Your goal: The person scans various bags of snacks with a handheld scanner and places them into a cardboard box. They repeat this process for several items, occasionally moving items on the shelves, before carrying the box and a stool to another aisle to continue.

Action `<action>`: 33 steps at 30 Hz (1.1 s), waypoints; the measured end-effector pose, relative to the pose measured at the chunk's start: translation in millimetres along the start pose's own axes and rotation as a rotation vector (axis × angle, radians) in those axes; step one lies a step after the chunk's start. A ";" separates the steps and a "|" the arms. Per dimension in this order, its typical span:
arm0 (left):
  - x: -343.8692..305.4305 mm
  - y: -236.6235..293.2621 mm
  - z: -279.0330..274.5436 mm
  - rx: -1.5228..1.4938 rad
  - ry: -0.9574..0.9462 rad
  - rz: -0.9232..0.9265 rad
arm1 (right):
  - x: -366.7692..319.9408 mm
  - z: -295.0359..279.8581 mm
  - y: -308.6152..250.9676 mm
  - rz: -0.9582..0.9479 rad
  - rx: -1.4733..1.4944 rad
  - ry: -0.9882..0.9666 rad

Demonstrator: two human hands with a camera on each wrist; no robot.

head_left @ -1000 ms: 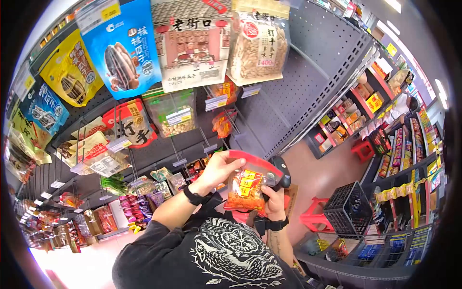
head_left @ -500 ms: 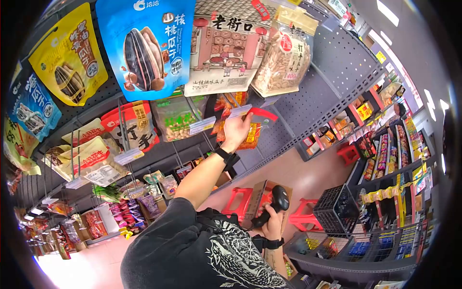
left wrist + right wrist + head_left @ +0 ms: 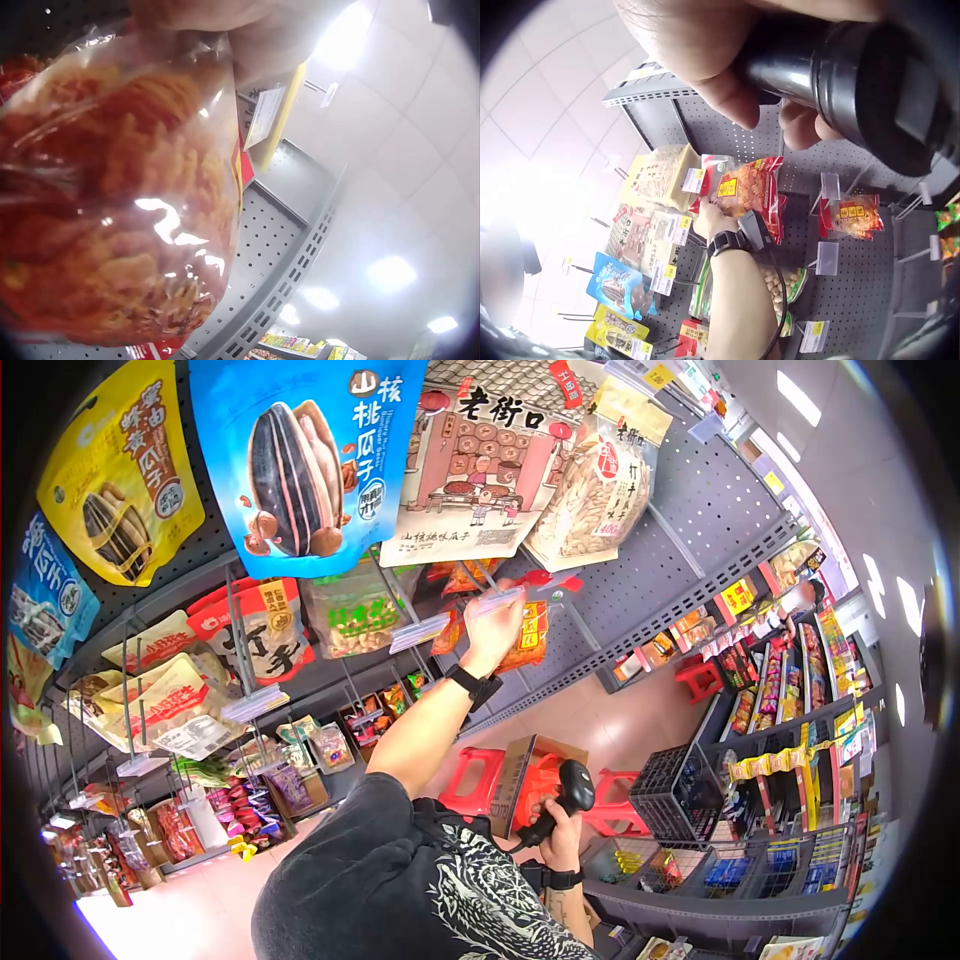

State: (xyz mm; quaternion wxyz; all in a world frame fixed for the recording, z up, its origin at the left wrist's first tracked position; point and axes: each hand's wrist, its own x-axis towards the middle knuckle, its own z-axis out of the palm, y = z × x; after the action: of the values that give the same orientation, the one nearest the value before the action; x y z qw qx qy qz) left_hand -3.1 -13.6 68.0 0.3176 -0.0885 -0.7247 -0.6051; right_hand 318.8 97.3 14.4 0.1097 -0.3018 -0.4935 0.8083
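In the head view my left hand (image 3: 493, 635) is raised to a peg hook on the shelf rack. It grips the red top of a clear bag of orange-red snacks (image 3: 533, 632), right beside a price-tag holder. The bag fills much of the left wrist view, its crinkled snack pieces (image 3: 112, 180) showing through shiny plastic, with part of the hand above. Lower down, my right hand (image 3: 563, 840) holds a black handheld scanner (image 3: 576, 788) by its handle. Another bag of the same snack (image 3: 855, 216) hangs on a neighbouring hook in the right wrist view.
Large seed packets, among them a blue one (image 3: 300, 470) and a yellow one (image 3: 125, 480), hang above and left. Below stand a cardboard box (image 3: 512, 785), a red stool (image 3: 468, 780) and a black crate (image 3: 678, 795). Metal hooks jut from the perforated rack (image 3: 700, 490).
One second ago both hands were at the bag before my chest. My left hand has since carried it up to the hook; the right hand, away from the bag, keeps the scanner low.
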 end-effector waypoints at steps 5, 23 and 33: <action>6.7 2.6 -1.5 0.021 0.053 -0.001 | -2.1 0.1 -0.4 0.003 -0.017 0.001; 5.7 19.9 5.6 0.151 0.097 -0.092 | -13.2 -0.9 -0.6 -0.010 0.023 0.010; 2.5 16.7 9.7 -0.083 0.058 -0.132 | -13.0 -7.0 2.8 0.010 -0.036 0.010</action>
State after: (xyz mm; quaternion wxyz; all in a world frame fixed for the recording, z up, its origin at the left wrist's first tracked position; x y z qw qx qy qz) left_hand 0.1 -1.0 82.5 0.2939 -0.0358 -0.6937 -0.6566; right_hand 333.7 94.8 14.6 0.1025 -0.3102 -0.5058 0.7984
